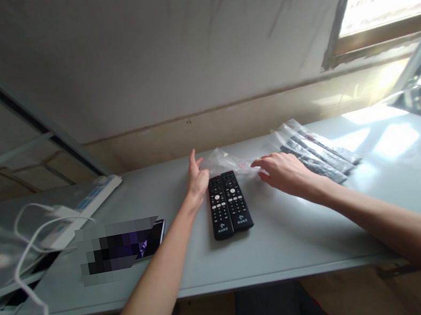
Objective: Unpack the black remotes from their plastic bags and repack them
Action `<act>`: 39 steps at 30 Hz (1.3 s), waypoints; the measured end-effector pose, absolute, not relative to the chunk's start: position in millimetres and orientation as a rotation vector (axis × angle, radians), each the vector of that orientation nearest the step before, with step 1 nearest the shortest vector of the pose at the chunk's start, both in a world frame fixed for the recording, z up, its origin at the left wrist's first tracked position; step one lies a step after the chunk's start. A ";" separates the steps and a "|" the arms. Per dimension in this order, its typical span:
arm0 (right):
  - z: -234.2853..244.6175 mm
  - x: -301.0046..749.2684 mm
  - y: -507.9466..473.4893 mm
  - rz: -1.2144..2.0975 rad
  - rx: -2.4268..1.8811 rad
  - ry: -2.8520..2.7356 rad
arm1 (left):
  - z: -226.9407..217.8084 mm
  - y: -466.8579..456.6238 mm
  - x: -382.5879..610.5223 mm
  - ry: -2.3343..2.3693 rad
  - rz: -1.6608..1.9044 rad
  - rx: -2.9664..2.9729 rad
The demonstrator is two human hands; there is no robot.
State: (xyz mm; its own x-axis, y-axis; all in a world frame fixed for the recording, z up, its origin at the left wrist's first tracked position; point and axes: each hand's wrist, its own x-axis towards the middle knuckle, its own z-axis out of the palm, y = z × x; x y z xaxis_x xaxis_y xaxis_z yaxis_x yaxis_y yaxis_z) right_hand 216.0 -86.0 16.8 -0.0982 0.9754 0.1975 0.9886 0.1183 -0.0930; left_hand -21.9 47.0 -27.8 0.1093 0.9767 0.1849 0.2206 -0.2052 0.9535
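Note:
Two black remote controls [219, 207] lie side by side on the grey table, white buttons facing up. Just behind them is a crumpled clear plastic bag [227, 161] with a small red mark. At the bag's left end is my left hand [197, 179], fingers apart and one pointing away from me. My right hand [284, 170] reaches in from the other side, palm down, its fingertips at the bag's right edge and its thumb apart from them. Beyond that hand, several dark remotes in clear bags [315, 152] lie in a slanted row.
On the left lies a phone [155, 240], partly blurred out, with a white power strip [98, 193] and white cable [36, 302] behind it. A wall [178, 65] rises along the table's [290, 241] back edge. Metal frame bars stand at both sides, a window at right.

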 end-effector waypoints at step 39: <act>-11.4 240.0 -56.9 -0.089 -1.789 -2.151 | -29.5 48.8 -28.2 1.513 0.922 2.313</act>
State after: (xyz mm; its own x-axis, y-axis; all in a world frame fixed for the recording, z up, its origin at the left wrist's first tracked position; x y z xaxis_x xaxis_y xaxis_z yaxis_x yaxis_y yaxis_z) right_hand 240.0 -56.9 -11.4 -0.1487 0.9431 0.2973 0.9645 0.2047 -0.1669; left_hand -28.2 48.8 -29.5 0.2701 0.8851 0.3789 0.7421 -0.4421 0.5039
